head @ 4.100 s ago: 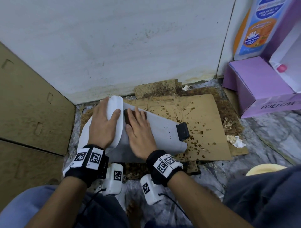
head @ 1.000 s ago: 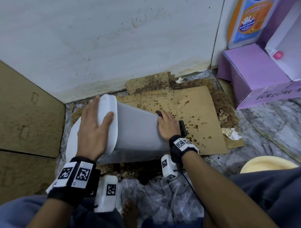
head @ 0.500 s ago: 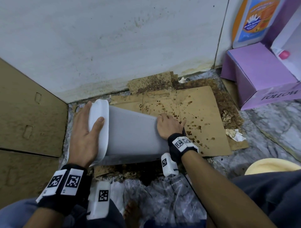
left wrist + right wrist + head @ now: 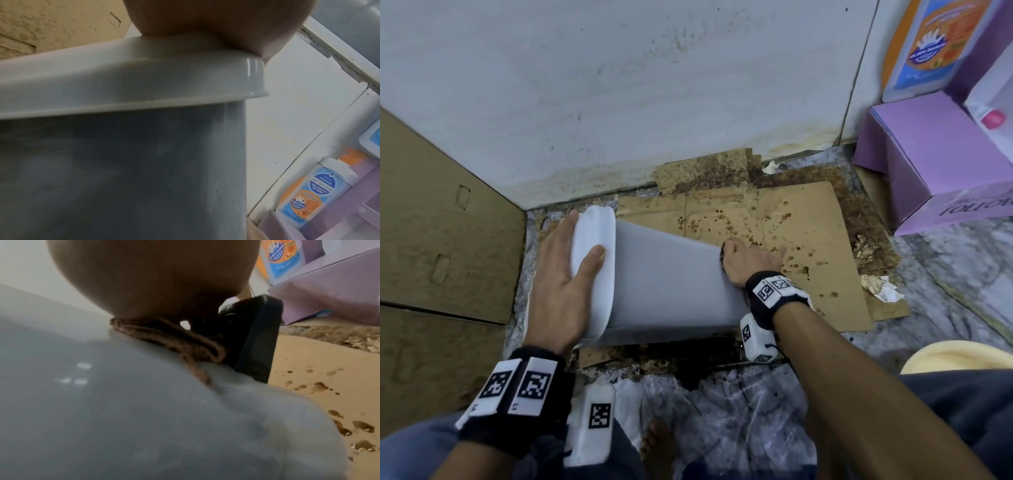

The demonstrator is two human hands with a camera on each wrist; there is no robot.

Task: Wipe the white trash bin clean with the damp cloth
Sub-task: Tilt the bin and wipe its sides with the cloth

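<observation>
Bin [image 4: 671,284] lies on its side on stained cardboard [image 4: 815,246] near the wall [image 4: 619,85], lid end left, base end right. Lid [image 4: 592,270] white; body grey-white. Left hand [image 4: 561,284] lies over the lid rim, fingers extended along the far-left side, thumb [image 4: 594,255] flat on the lid face; hand spread, bracing, not curled round anything. In the left wrist view the palm [image 4: 205,24] sits on the lid edge [image 4: 144,91]. Right hand [image 4: 750,262] is at the base end of the bin, over its far-right corner, fingers bent down over the edge. A dark bit of cloth [image 4: 722,255] shows at the fingers in the head view; in the right wrist view the brown cloth [image 4: 174,340] is bunched under the hand [image 4: 154,280], pressed onto the bin surface [image 4: 123,402]. Whether the fingers pinch the cloth or only press it: cannot tell. Black pedal [image 4: 255,340] sits just right of the cloth, at the bin base. Cardboard carries dark brown drip spots [image 4: 320,386]. Purple box [image 4: 935,171] stands far right; a bottle [image 4: 928,44] with blue-orange label is behind it. Crumpled paper [image 4: 880,287] lies at the cardboard's right edge. Brown panel [image 4: 441,240] stands left. Yellow rim [image 4: 955,356] near right, partly hidden.
</observation>
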